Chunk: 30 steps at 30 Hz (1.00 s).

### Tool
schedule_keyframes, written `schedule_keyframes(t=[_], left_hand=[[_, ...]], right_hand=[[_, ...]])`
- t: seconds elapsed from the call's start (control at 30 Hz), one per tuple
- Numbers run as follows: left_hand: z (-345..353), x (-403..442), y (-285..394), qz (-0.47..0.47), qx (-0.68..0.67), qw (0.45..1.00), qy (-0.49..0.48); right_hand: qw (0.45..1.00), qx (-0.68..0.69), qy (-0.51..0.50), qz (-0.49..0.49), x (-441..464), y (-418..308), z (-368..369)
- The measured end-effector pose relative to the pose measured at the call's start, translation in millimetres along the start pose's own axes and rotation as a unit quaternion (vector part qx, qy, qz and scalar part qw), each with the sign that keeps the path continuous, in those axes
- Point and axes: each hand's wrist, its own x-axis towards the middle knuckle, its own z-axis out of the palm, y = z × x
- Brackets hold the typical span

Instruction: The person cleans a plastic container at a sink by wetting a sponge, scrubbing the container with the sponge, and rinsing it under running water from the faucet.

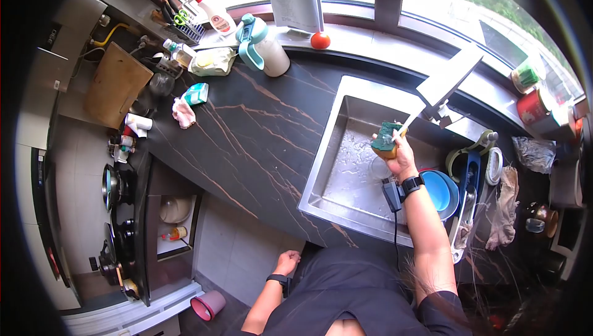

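Observation:
My right hand (403, 158) is over the sink (322, 150), wrapped around a sponge (388, 136) with a dark green scouring face turned up and a yellow side below. The white tap spout (412, 118) ends right beside the sponge. Under that hand a clear round item (380, 168), perhaps a glass or bowl, is partly hidden on the wet sink floor. Low beside my body, near the counter's front edge, hangs my left hand (286, 263). Its fingers are curled in, and nothing shows in them.
Blue bowls (436, 191) stand at the sink's right side, near a drying rack (467, 197) and a cloth (505, 206). A large bottle (267, 51) and a pink cloth (183, 113) are on the dark counter (247, 138). A tomato (320, 40) sits on the sill.

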Motion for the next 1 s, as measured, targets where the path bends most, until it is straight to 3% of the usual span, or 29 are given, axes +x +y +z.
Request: schedule_keyframes(t=[0.13, 0.2, 0.3, 1.0], left_hand=[[-4.0, -0.8, -4.3, -0.011, 0.002, 1.0, -0.004], [-6.5, -0.4, -3.5, -0.005, 0.016, 1.0, -0.011], [-9.1, -1.5, 5.8, -0.007, 0.018, 1.0, -0.015], [-12.7, -9.1, 44.1, -0.007, 0.062, 0.998, -0.016]], right_hand=[[1.0, 0.007, 0.02, -0.002, -5.8, -1.9, -2.3], [0.99, 0.117, -0.058, 0.044, -2.3, -4.0, -10.1], [0.985, 0.147, -0.075, 0.042, -0.5, -1.2, -12.0], [0.992, 0.117, -0.029, 0.042, 10.2, 8.9, -4.6]])
